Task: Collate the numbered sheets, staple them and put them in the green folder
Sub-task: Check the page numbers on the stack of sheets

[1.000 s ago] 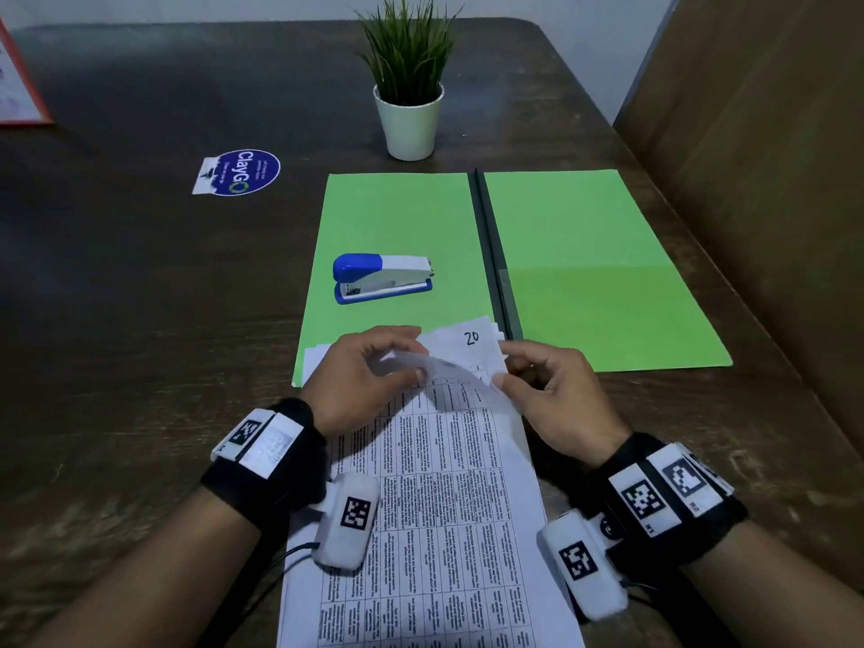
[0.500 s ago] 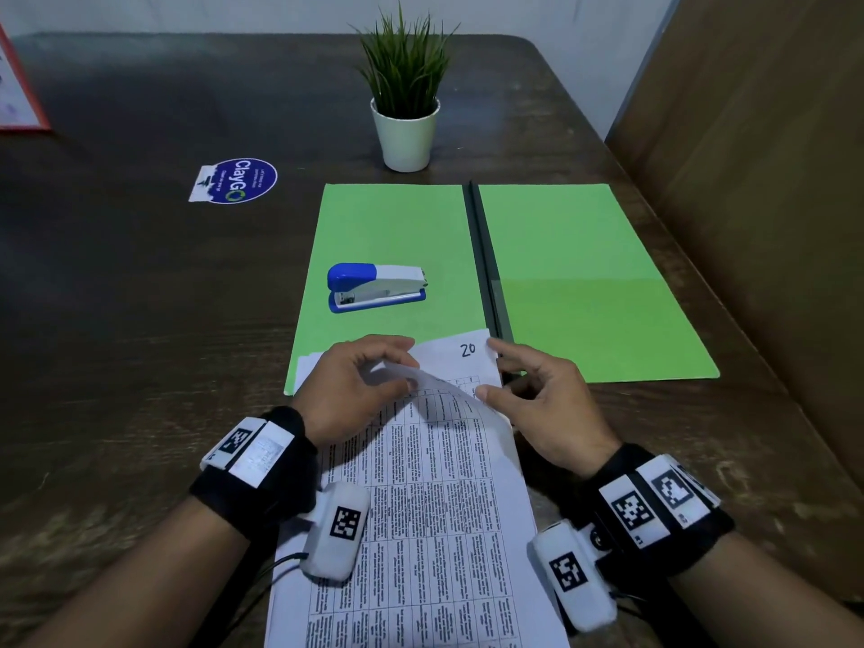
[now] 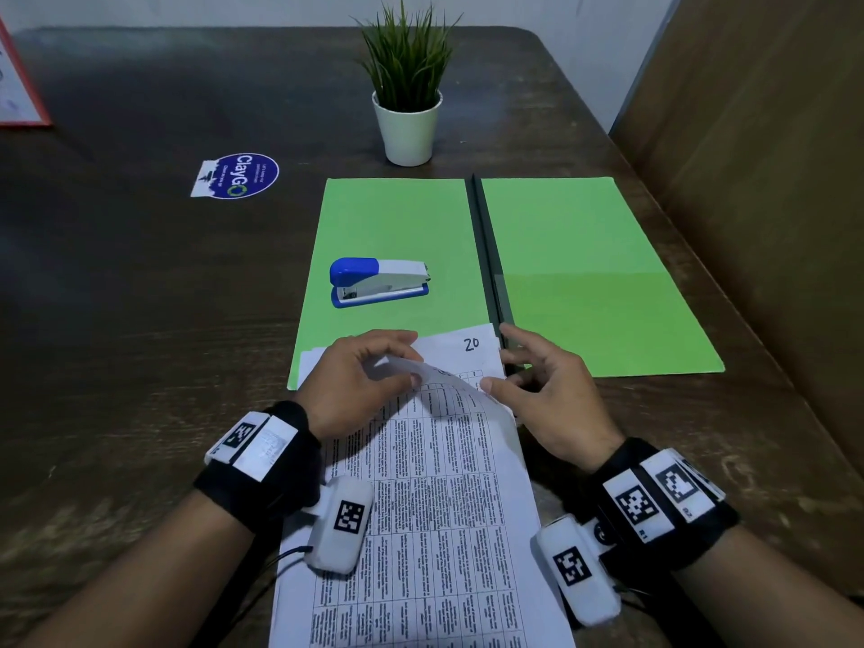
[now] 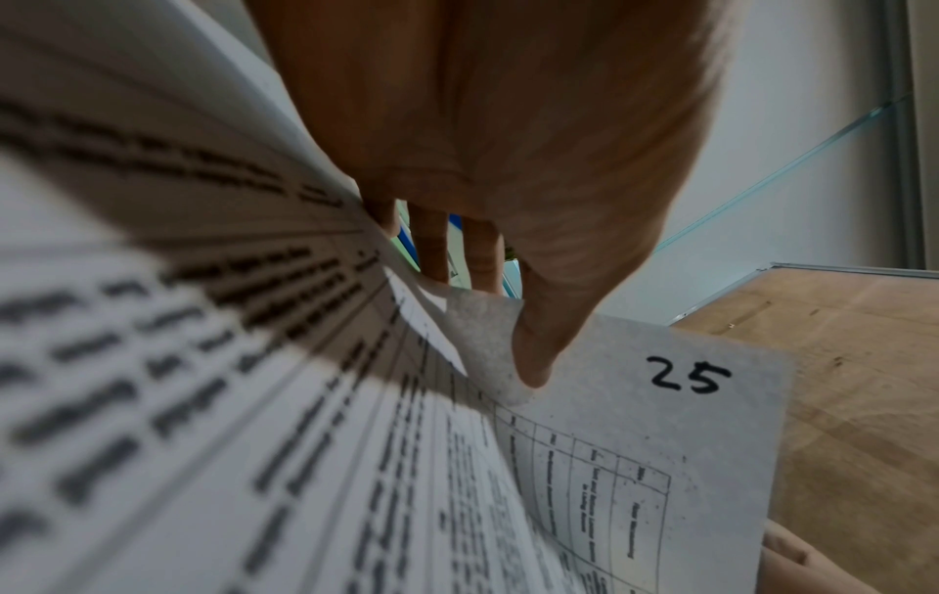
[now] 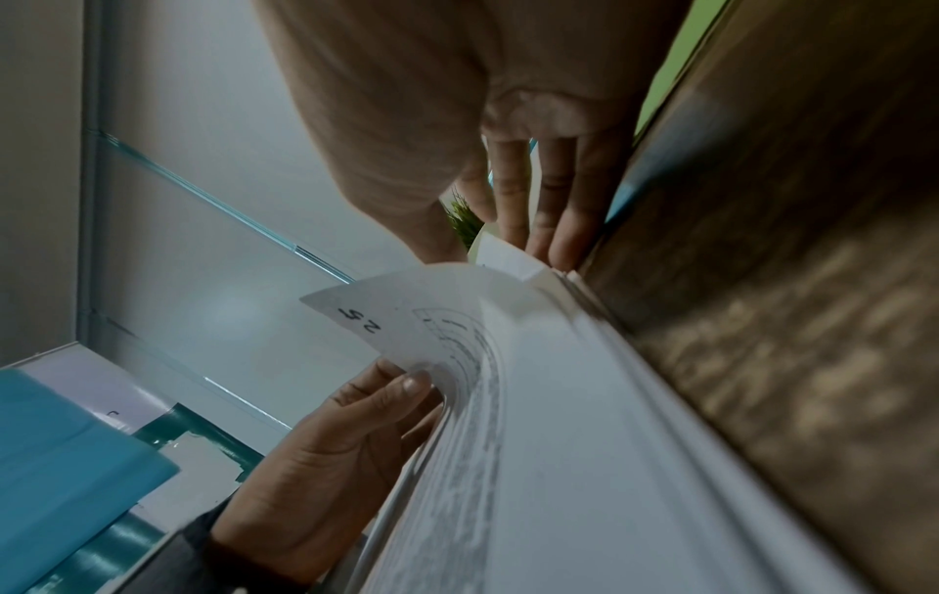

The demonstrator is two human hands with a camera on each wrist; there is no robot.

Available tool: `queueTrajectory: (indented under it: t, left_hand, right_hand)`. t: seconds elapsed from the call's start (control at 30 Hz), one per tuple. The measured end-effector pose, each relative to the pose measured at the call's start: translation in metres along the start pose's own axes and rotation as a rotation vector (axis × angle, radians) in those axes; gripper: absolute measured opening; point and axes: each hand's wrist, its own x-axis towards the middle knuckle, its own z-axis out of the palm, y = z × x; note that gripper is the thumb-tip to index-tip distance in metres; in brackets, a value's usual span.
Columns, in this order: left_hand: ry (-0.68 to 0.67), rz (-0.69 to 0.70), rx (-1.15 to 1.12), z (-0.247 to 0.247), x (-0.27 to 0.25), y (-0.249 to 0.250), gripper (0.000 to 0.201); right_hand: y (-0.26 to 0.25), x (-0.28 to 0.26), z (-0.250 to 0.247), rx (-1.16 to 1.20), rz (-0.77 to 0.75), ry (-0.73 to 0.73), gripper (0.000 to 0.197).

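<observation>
Now the left hand (image 3: 355, 381) has peeled the top sheet (image 4: 635, 406), marked 25, higher off the stack (image 3: 421, 516), its grip pinching that corner; the right hand (image 3: 542, 390) has let go, fingers loose. Sorting continues; the stapler (image 3: 378, 282) waits on the open green folder (image 3: 584, 282).

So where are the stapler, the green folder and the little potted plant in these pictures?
stapler (image 3: 379, 282), head view, on the middle of its white and blue body.
green folder (image 3: 579, 254), head view, on the bare right-hand flap.
potted plant (image 3: 407, 128), head view, on the white pot's wall.
</observation>
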Motion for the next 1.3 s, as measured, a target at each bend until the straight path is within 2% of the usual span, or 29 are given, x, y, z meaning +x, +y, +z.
queueTrajectory:
  t: [0.33, 0.43, 0.53, 0.63, 0.77, 0.87, 1.07, 1.3]
  left_hand:
    - [-0.007, -0.003, 0.019, 0.0, 0.0, 0.001, 0.03]
    - [-0.001, -0.001, 0.036, 0.001, 0.0, 0.003, 0.029]
    - [0.018, 0.016, 0.098, 0.002, -0.001, 0.005, 0.04]
    - [-0.031, 0.033, 0.135, 0.001, -0.001, 0.007, 0.052]
    - [-0.049, 0.038, 0.276, 0.0, 0.0, 0.004, 0.055]
    - [-0.053, 0.064, 0.332, 0.0, 0.002, 0.002, 0.047]
    - [-0.083, 0.058, 0.392, 0.0, 0.006, -0.008, 0.059]
    - [-0.073, 0.065, 0.406, 0.0, 0.005, -0.005, 0.049]
  right_hand:
    - [-0.001, -0.002, 0.001, 0.048, -0.04, -0.031, 0.046]
    - [0.001, -0.001, 0.002, 0.032, -0.057, -0.04, 0.036]
    - [0.001, -0.001, 0.002, 0.038, -0.072, -0.061, 0.022]
    - [-0.002, -0.001, 0.003, 0.041, -0.102, -0.053, 0.015]
    - [-0.004, -0.001, 0.003, 0.065, -0.132, -0.034, 0.023]
    - [-0.005, -0.003, 0.006, 0.107, -0.136, -0.031, 0.032]
    - [-0.002, 0.0, 0.006, 0.152, -0.084, -0.047, 0.043]
    - [-0.005, -0.003, 0.005, 0.125, -0.078, -0.056, 0.053]
